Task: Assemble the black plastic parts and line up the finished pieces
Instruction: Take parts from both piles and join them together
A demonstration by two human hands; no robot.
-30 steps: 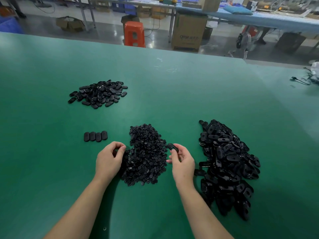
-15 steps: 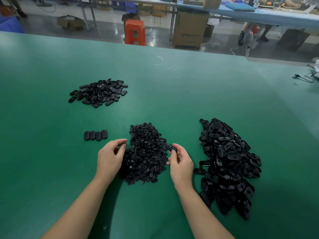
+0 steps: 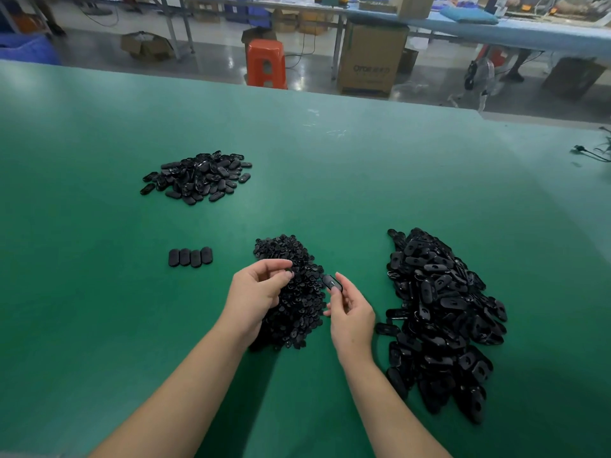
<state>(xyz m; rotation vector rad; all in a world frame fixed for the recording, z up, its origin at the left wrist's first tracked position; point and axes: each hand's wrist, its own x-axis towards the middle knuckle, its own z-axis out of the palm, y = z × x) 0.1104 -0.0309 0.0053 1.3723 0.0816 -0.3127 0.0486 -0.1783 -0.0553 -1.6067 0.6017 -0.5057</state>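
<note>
My right hand (image 3: 350, 312) pinches one black oval shell (image 3: 331, 281) at its fingertips, just right of the middle pile of small black parts (image 3: 297, 302). My left hand (image 3: 258, 292) hovers over that pile's left side, fingers curled with thumb and fingertips together; whether a small part sits between them is hidden. A large pile of black oval shells (image 3: 439, 319) lies to the right. A row of several finished pieces (image 3: 190, 257) stands side by side to the left. Another pile of black ovals (image 3: 198, 176) lies farther back left.
Everything lies on a wide green table (image 3: 363, 180). A black cable (image 3: 591, 153) lies at its far right edge. Beyond the far edge stand an orange stool (image 3: 266, 62), cardboard boxes (image 3: 372, 59) and another bench.
My left hand has lifted off the left edge of the small-parts pile and moved right, toward my right hand. My right hand still holds the oval shell in about the same place.
</note>
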